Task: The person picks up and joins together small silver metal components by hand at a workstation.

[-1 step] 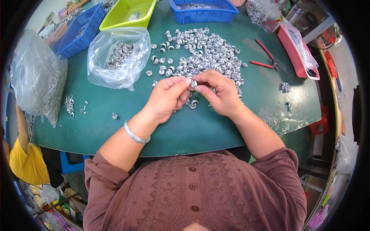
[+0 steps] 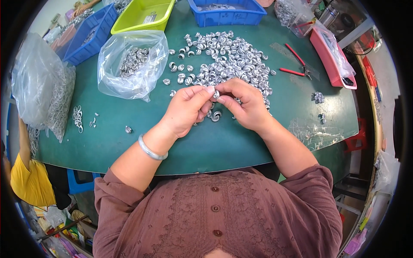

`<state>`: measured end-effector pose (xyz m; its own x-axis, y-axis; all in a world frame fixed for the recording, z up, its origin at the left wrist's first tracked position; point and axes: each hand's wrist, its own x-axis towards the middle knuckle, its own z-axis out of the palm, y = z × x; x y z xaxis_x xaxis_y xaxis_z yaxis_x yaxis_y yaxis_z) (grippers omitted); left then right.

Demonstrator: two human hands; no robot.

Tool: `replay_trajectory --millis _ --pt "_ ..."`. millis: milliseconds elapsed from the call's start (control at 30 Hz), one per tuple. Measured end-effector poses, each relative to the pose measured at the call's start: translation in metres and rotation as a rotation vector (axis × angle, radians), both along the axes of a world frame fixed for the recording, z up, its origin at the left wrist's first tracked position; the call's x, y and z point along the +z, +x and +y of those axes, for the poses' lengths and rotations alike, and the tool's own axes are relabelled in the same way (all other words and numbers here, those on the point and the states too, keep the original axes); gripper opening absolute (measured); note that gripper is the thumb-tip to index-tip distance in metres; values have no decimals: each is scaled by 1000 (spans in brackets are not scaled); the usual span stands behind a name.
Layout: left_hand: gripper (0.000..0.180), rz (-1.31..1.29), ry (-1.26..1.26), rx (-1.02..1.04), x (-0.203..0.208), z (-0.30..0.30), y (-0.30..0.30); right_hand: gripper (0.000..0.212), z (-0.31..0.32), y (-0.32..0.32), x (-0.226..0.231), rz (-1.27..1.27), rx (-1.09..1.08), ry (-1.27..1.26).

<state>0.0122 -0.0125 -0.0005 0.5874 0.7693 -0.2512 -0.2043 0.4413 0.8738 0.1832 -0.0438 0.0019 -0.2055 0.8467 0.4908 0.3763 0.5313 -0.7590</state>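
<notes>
Between the fingertips of both hands is a small silver curved metal piece [image 2: 216,94], pinched at the near edge of a pile. My left hand [image 2: 186,108], with a pale bangle [image 2: 150,150] on its wrist, is closed, thumb against forefinger. My right hand [image 2: 248,105] grips the same piece from the other side with thumb and forefinger. Behind the fingers spreads a pile of similar silver metal pieces [image 2: 234,56]. One curved piece [image 2: 216,116] lies just below the fingertips. The fingers partly cover the held piece, so its details are hard to make out.
A clear bag [image 2: 150,81] of metal parts stands left of the pile, with a bag of rings [image 2: 60,105] farther left. Red-handled pliers [image 2: 297,73] and a pink bin [image 2: 327,60] are right. Blue [image 2: 232,18] and green [image 2: 142,26] bins line the back. A yellow-shirted person [image 2: 30,180] is at left.
</notes>
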Motion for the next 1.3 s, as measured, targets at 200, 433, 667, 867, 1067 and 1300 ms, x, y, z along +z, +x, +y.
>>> replay_trajectory --millis 200,433,667,867,1067,1300 --pt "25 25 -42 -71 1 2 -2 18 3 1 -5 -61 31 68" --pt "26 -80 -176 -133 2 6 -5 22 1 1 -5 55 57 23" --pt "25 -118 -154 -155 3 6 -6 23 2 2 -6 67 68 34" --pt "27 -122 -174 -156 2 6 -6 23 1 2 -4 65 79 12" --pt "28 -124 -210 -149 0 8 -5 23 1 4 -4 26 72 34" --pt "29 -276 -177 -26 -3 16 -10 15 3 9 3 -384 67 175"
